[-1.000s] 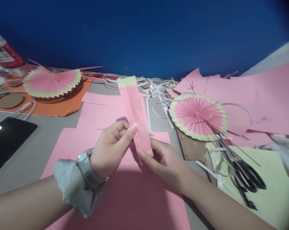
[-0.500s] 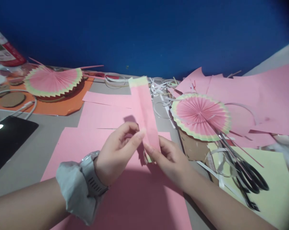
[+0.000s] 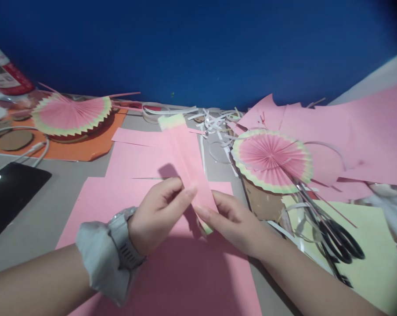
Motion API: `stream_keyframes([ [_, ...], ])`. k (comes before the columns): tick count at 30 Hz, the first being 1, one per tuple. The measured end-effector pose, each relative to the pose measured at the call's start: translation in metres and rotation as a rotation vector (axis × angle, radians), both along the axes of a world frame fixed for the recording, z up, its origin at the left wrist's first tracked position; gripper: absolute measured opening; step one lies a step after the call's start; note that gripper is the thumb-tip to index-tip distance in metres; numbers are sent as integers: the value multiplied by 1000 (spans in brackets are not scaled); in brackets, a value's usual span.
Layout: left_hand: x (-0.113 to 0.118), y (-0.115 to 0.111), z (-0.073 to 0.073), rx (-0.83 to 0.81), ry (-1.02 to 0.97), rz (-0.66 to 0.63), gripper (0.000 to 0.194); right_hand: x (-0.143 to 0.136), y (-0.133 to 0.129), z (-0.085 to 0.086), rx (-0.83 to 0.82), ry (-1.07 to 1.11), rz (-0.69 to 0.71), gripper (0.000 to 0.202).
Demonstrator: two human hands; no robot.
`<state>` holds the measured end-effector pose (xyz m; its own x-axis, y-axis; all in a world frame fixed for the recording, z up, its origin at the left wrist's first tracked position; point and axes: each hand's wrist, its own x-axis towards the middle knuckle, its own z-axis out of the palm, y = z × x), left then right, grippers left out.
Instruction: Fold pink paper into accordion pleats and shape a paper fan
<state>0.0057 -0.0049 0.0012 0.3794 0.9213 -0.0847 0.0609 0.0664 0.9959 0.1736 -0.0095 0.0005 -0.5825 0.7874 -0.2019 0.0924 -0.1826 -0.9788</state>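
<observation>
Left hand and right hand pinch strip — bottle label unreadable.

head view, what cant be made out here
All in the head view:
- Pink strip: its back, facing away from the camera
- Right hand: some fingertips, hidden by the strip
- Bottle: label print, blurred; left side, cut by the left edge
- Black panel: left part, cut by the left edge
</observation>
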Motion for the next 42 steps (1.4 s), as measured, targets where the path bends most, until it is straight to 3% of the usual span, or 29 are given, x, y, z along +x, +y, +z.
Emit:
stream_keyframes([
  [6, 0, 2, -6, -78, -122, 130, 37, -1, 0, 0, -57, 6, -3, 20],
  [15, 0, 3, -7, -154, -249, 135, 29, -2, -1, 0, 19, -60, 33, 28],
  [23, 2, 6, -5, -182, -343, 272, 20, -2, -1, 1, 15, -70, 4, 25],
  [31, -3, 13, -3, 50, -146, 332, 39, -3, -2, 4, 18, -132, 31, 27],
  [38, -2, 15, -5, -22, -249, 366, 29, -4, -2, 4, 48, -143, 33, 26],
  [42, -3, 18, -4, -82, -294, 409, 21, -5, -3, 6, 127, -244, 123, 26],
])
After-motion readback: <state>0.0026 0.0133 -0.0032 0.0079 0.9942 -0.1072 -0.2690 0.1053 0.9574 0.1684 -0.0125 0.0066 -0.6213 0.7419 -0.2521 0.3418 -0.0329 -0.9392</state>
